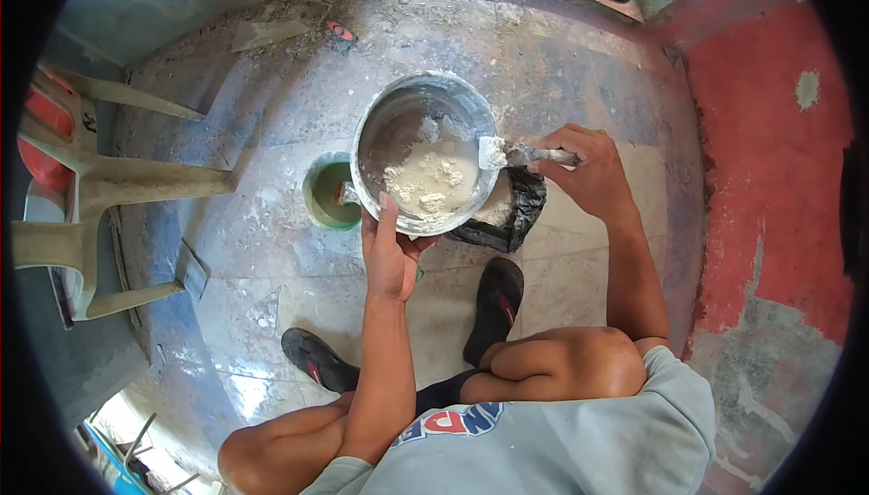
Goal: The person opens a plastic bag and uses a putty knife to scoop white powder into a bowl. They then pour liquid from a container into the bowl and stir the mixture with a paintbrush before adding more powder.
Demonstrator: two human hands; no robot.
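Observation:
My left hand (pixel 389 255) grips a round metal pot (pixel 385 119) from its near side, thumb over the rim and fingers underneath. Inside lie a cream-coloured wet mix and lumps of pale powder (pixel 433 176). In my right hand (pixel 590 167) is a putty knife (pixel 493 153), held by its handle. Its blade, coated in white paste, is at the pot's right rim. Partly hidden below the pot on the right, a black plastic bag (pixel 523 214) holds pale powder. A green-rimmed bucket (pixel 328 196) with murky liquid stands to the left, partly covered by the pot.
Plastic chairs (pixel 154 183) stand at the left, with a flat scraper-like plate (pixel 192 271) on the floor by them. A red and black object (pixel 341 32) lies on the dusty tiled floor (pixel 262 165) farther off. A red wall (pixel 769 133) rises at the right.

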